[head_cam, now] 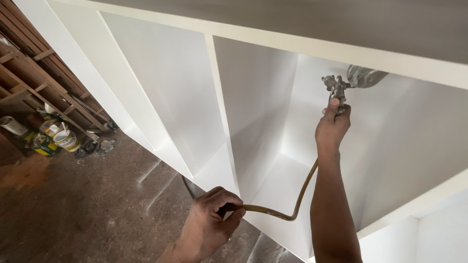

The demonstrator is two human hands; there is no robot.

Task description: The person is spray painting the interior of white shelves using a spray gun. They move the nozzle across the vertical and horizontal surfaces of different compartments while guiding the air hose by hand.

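At right of centre the right hand [332, 127] is closed round the grip of a grey spray gun [341, 85], held high inside a compartment of the white cabinet [253, 97], nozzle toward its back wall; at lower centre the left hand [210, 223] grips the brown hose [292, 207], keeping its slack off the white panels, it seems; at upper left, on the floor [97, 195], stand round paint tins [61, 139] with yellow and green labels beside a wooden frame [34, 73].

Bright, soft daylight fills the white cabinet [253, 97], leaving gentle shadows in its corners. The floor [87, 204] at left is dimmer. Focus is sharp.
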